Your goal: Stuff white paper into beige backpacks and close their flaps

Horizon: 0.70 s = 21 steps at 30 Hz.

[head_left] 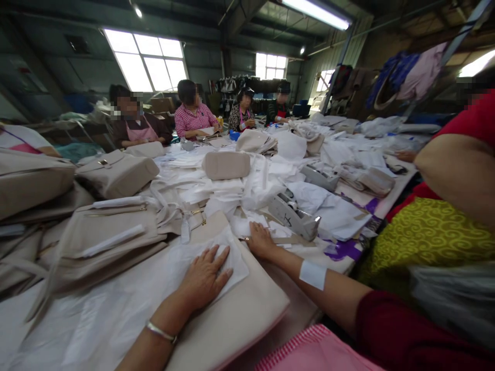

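My left hand lies flat with its fingers spread on a thin white sheet, which rests on a beige bag. A silver bangle circles that wrist. Beyond the bag's right edge, my right hand rests low over white papers, its fingers slightly bent and apart, with a small gold metal piece beside the thumb. A white patch is stuck to the right forearm. Just past this hand sits a grey tape dispenser.
Beige bags are piled at the left, and another stands mid-table. Loose white paper and a second dispenser lie farther back. Several people sit across the table. At the right, a person's bare arm reaches in above yellow-green patterned cloth.
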Motion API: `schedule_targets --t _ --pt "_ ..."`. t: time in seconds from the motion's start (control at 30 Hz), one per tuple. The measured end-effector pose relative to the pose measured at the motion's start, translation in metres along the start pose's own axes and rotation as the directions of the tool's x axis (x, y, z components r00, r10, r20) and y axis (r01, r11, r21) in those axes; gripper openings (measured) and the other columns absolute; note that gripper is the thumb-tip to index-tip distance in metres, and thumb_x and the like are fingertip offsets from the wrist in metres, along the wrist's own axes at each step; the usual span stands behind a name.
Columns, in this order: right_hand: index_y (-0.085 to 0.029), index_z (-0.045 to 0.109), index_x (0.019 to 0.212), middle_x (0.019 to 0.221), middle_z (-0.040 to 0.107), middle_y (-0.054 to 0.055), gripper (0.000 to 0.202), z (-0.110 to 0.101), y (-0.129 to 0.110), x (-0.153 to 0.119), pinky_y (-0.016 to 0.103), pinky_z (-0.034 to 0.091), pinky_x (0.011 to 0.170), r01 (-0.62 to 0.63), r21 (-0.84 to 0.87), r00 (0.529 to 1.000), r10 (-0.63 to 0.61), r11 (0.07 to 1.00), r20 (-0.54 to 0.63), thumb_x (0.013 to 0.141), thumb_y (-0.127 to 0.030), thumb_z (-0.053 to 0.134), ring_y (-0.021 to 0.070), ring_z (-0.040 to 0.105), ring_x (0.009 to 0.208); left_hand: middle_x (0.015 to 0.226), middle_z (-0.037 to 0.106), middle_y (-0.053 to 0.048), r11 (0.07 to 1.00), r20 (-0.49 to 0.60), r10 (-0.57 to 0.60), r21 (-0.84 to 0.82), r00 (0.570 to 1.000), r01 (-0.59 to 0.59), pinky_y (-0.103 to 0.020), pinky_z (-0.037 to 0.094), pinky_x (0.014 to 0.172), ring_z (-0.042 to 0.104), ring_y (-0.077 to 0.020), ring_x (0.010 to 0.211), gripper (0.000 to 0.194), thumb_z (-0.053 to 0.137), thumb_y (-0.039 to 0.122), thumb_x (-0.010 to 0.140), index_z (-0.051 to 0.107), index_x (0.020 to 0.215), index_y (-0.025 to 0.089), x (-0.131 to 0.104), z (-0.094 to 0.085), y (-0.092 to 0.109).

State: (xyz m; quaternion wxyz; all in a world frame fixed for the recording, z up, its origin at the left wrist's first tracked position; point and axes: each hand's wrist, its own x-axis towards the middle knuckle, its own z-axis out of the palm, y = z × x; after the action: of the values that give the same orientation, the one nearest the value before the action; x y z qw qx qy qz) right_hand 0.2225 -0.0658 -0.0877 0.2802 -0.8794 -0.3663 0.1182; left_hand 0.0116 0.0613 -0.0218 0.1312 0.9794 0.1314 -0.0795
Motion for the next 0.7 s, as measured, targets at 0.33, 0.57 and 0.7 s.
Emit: schedule_targets --t 0.33,0.57,0.7 --pt "-0.017 0.062 0.122 0.121 0.066 0.010 0.039 -0.052 0.005 -0.002 0.036 0.042 0.100 0.275 0.200 0.962 -0.270 0.941 -0.049 0.087 -0.022 0.046 0.0206 0.059 0.112 0.156 0.025 -0.013 1.000 -0.020 -0.003 0.031 1.000 0.003 -0.054 0.027 0.110 0.027 -0.0338 0.141 0.070 0.020 0.066 0.090 0.020 0.150 0.032 -0.013 0.009 0.002" --pt "-0.013 0.070 0.094 0.107 0.067 0.017 0.023 -0.089 0.053 -0.032 0.038 0.044 0.091 0.101 -0.355 0.975 -0.022 0.929 0.220 0.074 -0.025 0.066 0.0295 0.060 0.105 0.156 0.026 -0.014 0.999 -0.007 -0.006 0.032 1.000 0.006 -0.054 0.027 0.110 0.029 -0.0345 0.140 0.071 0.020 0.065 0.090 0.021 0.151 0.029 -0.012 0.010 0.003" --pt "-0.014 0.067 0.078 0.090 0.070 0.011 0.008 -0.095 0.054 -0.043 0.030 0.047 0.080 0.087 -0.295 0.982 -0.031 0.952 0.188 0.074 -0.016 0.059 0.0223 0.064 0.088 0.156 0.025 -0.013 1.000 -0.019 -0.005 0.024 1.000 0.006 -0.052 0.027 0.110 0.028 -0.0334 0.141 0.070 0.022 0.064 0.091 0.021 0.151 0.029 -0.014 0.008 0.004"
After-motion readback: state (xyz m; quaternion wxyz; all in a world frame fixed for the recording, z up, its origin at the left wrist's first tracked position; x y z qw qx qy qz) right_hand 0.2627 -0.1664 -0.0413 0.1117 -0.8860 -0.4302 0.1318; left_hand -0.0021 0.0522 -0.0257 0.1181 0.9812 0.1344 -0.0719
